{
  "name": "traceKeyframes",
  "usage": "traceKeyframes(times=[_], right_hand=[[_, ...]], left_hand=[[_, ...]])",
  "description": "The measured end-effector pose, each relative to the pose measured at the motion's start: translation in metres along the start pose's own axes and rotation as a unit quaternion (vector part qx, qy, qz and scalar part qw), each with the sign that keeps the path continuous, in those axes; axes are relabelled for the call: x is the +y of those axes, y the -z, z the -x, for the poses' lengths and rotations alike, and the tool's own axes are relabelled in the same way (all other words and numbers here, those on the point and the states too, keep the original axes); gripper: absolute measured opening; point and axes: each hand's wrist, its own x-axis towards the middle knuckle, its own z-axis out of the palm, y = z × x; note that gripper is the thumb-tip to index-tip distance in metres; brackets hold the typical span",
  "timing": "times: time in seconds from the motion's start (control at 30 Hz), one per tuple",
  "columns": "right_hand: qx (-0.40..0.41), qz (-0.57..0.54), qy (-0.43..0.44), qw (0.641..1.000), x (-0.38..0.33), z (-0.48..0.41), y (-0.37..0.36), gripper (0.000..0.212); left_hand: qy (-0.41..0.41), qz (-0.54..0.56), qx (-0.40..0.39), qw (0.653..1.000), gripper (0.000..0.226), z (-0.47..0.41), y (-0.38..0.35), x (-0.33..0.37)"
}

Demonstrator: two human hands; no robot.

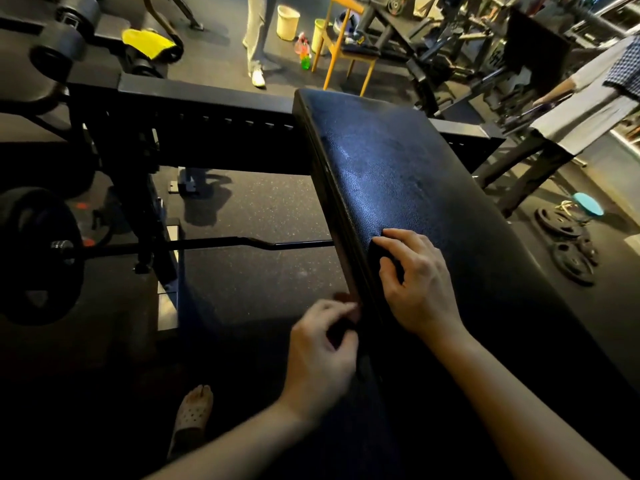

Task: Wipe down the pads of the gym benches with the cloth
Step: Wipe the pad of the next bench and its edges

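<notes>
Bench (415, 161): black textured pad runs from the near right corner away to the far left; its surface shows a sheen under the light, so part of it may already be damp (judgement). Rack (207, 98) crosses behind the far end. Barbell (242, 242) lies low on the floor side, left of the pad's long left edge. Loose plates (568, 244) lie on the floor past the right edge, well apart from the work. Right grip (419, 285) rests on the pad just inside the left edge, toward the near end. Its fingers are curled over the cloth (375, 252), with the thumb tucked under the wad, likely to keep it bunched and pressed flat while wiping. Left grip (322, 351) sits just outside the same edge, against the pad's side wall. Its fingers are curled and its thumb meets the forefinger over something dark; cannot tell whether that is a hanging end of the cloth or the pad's trim. Probable purpose: steadying or gathering at the edge. Cloth: small, dark, hard to separate from the pad, at the left edge under the right fingers. Far half of the pad likely still to do.
</notes>
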Motion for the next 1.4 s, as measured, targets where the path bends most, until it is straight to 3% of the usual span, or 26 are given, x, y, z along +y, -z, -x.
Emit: traceKeyframes(times=[0.1,0.2,0.27,0.37,0.47,0.57,0.67,0.77,0.93,1.0,1.1,1.17,1.3,1.4], right_hand=[[-0.003,0.003,0.0,1.0,0.0,0.0,0.0,0.034],[-0.009,0.002,-0.004,1.0,-0.002,0.001,0.002,0.033],[-0.009,0.001,-0.002,1.0,-0.002,0.001,0.002,0.033],[-0.002,-0.003,0.002,1.0,0.0,0.0,0.001,0.033],[-0.005,-0.005,-0.001,1.0,0.0,0.0,0.001,0.036],[-0.012,-0.004,0.001,1.0,0.0,0.0,0.002,0.033],[-0.008,0.001,0.0,1.0,-0.001,0.001,0.002,0.031],[-0.012,0.002,-0.004,1.0,-0.001,0.0,0.002,0.031],[-0.061,0.02,0.004,0.998,-0.004,-0.003,0.012,0.034],[-0.092,0.035,0.008,0.995,-0.006,-0.001,0.023,0.036],[-0.097,0.048,0.0,0.994,-0.009,0.021,0.042,0.037],[-0.094,0.059,0.005,0.994,-0.009,0.048,0.049,0.035],[-0.087,0.024,0.013,0.996,0.001,0.084,0.05,0.033],[-0.079,0.011,0.017,0.997,0.003,0.09,0.045,0.034]], left_hand=[[-0.012,-0.014,0.009,1.0,0.024,-0.034,0.001,-0.008],[0.079,-0.035,0.074,0.994,0.018,-0.108,-0.002,-0.01],[0.079,-0.044,0.085,0.992,0.02,-0.109,-0.004,-0.007],[0.004,-0.022,0.016,1.0,0.028,-0.034,0.001,-0.005],[0.001,-0.004,-0.04,0.999,0.028,-0.015,0.011,-0.002],[0.036,-0.042,0.038,0.998,0.018,-0.085,0.004,-0.008],[0.092,-0.026,0.062,0.993,0.016,-0.121,0.001,-0.007],[0.063,-0.017,0.039,0.997,0.02,-0.069,-0.001,0.0],[0.03,0.043,-0.093,0.994,0.025,0.031,0.015,0.01],[0.027,0.026,-0.076,0.996,0.024,0.009,0.011,0.011],[0.096,0.017,0.024,0.995,0.018,-0.059,0.001,0.012],[0.109,0.033,0.042,0.993,0.014,-0.072,-0.001,0.019],[-0.006,-0.014,-0.006,1.0,0.027,0.011,-0.003,0.026],[-0.033,0.008,-0.077,0.996,0.028,0.071,0.003,0.03]])
